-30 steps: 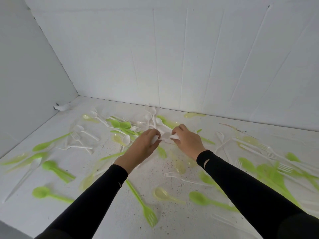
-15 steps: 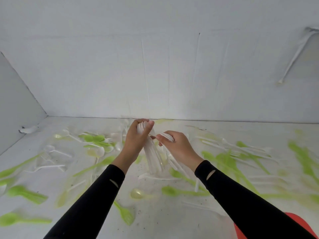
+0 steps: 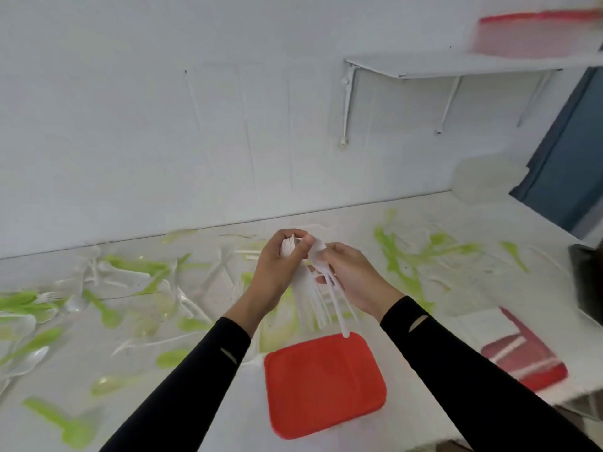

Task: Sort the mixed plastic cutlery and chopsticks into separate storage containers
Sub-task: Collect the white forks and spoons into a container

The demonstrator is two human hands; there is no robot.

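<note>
Red lid [image 3: 324, 383] now in view below, left hand [image 3: 274, 275] gripping white spoons [image 3: 308, 298] upright, handles down, right hand [image 3: 355, 278] pinching another spoon [image 3: 339, 311]

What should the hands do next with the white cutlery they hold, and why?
Probably tuck the white spoon in the right hand into the bundle of white cutlery that the left hand grips. The two are held close together, bowls up, above the red lid, so merging them would leave one stack to put away.
</note>
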